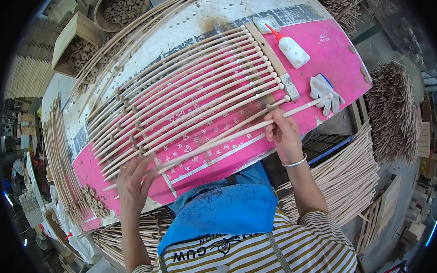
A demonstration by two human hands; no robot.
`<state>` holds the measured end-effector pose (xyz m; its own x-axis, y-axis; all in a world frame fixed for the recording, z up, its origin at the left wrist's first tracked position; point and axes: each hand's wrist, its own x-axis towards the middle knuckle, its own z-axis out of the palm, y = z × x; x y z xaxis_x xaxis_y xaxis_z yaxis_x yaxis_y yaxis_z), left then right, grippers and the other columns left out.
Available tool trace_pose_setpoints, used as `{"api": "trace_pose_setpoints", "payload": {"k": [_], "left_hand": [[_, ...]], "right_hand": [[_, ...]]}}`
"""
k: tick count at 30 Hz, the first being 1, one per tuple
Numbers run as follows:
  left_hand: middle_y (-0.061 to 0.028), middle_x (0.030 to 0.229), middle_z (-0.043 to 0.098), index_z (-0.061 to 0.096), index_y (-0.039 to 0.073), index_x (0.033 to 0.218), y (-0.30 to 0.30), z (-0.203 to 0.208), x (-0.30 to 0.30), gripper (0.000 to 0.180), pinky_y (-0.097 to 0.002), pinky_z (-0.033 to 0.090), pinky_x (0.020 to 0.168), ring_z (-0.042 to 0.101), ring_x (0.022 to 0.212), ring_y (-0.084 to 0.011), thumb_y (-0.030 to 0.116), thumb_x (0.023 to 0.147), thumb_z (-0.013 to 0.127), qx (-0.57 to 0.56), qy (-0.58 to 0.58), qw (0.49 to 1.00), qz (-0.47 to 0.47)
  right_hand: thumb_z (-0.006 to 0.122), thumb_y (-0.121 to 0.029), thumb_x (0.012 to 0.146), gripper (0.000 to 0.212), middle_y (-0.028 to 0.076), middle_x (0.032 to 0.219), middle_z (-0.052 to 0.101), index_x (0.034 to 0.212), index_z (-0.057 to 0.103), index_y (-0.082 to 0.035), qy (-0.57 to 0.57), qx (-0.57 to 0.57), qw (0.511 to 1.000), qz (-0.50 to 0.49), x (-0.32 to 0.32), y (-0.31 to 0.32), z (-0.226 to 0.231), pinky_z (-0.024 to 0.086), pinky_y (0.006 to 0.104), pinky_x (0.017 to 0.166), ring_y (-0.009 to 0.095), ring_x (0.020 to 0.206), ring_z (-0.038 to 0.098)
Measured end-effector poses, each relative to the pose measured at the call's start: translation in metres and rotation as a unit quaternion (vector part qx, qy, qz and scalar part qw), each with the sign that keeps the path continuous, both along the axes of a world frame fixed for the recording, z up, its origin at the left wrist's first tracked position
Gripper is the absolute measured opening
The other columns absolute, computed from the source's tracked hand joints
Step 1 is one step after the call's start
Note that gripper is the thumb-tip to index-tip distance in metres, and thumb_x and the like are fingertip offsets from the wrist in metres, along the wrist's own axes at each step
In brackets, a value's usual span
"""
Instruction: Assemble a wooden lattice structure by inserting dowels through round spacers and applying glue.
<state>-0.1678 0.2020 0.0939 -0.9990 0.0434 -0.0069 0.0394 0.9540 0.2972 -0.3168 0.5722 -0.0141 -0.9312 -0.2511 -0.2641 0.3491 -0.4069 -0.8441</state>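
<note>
A long pale wooden stick [214,143] slants across the front of the pink-covered table. My right hand [285,132] pinches it towards its right end, which reaches a white glove. My left hand [133,180] closes around the left part of the same stick, beside the pointed ends of other sticks. Behind both hands lies a row of wooden sticks with round knobs [264,58] at their right ends, against a wooden stop bar [273,62]. Small wooden rings [138,126] sit on several of these sticks towards their left part.
A white glue bottle with a red nozzle [292,52] and the white glove [325,94] lie at the right. Loose wooden rings [93,201] lie at the left; a wooden box [75,45] holds more. Stick bundles [337,173] lie beyond the table's front edge.
</note>
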Motion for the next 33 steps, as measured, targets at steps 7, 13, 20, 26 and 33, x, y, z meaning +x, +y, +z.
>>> {"api": "trace_pose_setpoints", "payload": {"k": [7,13,20,26,33], "left_hand": [[-0.0111,0.104,0.071,0.072,0.009,0.125,0.014,-0.022,0.009,0.043,-0.0433,0.05,0.083,0.067,0.091,-0.0317,0.022,0.085,0.081,0.088,-0.026,0.995,-0.033],[-0.013,0.098,0.069,0.072,0.007,0.127,-0.011,-0.008,0.018,0.044,-0.0411,0.051,0.08,0.066,0.084,-0.0302,0.014,0.084,0.079,0.121,-0.071,0.988,0.057],[-0.0153,0.098,0.07,0.057,0.014,0.15,0.068,-0.021,-0.022,0.066,-0.042,0.057,0.073,0.072,0.088,-0.0329,0.016,0.088,0.079,0.085,-0.075,0.991,-0.071],[-0.0206,0.116,0.074,0.043,0.017,0.162,0.105,-0.029,-0.043,0.076,-0.0441,0.059,0.079,0.076,0.097,-0.0337,0.013,0.094,0.076,0.3,-0.058,0.952,0.027],[-0.0188,0.099,0.075,0.05,0.011,0.158,0.091,-0.041,-0.025,0.062,-0.0355,0.057,0.08,0.073,0.084,-0.0259,0.004,0.1,0.069,0.327,-0.099,0.939,0.036]], "right_hand": [[0.059,-0.03,0.111,0.032,0.001,0.074,0.067,0.103,0.073,-0.003,-0.02,0.018,1.0,0.013,0.008,-0.011,0.006,0.046,0.0215,0.059,0.008,0.062,0.059],[0.059,-0.031,0.11,0.033,0.0,0.07,0.064,0.102,0.073,-0.002,-0.013,0.013,0.999,-0.037,-0.003,0.018,0.007,0.044,0.0222,0.056,0.007,0.059,0.056],[0.061,-0.027,0.109,0.026,-0.001,0.081,0.068,0.106,0.074,-0.005,-0.038,-0.006,0.994,0.103,0.036,-0.068,0.007,0.051,0.0221,0.061,0.006,0.068,0.062],[0.061,-0.027,0.11,0.027,0.003,0.091,0.074,0.108,0.074,-0.003,-0.002,-0.007,0.991,0.131,0.05,-0.089,0.002,0.049,0.0219,0.064,0.005,0.074,0.062],[0.074,-0.012,0.1,0.031,0.0,0.105,0.069,0.129,0.068,-0.004,-0.01,-0.036,0.967,0.253,0.049,-0.075,0.002,0.052,0.0235,0.081,0.006,0.089,0.062]]}}
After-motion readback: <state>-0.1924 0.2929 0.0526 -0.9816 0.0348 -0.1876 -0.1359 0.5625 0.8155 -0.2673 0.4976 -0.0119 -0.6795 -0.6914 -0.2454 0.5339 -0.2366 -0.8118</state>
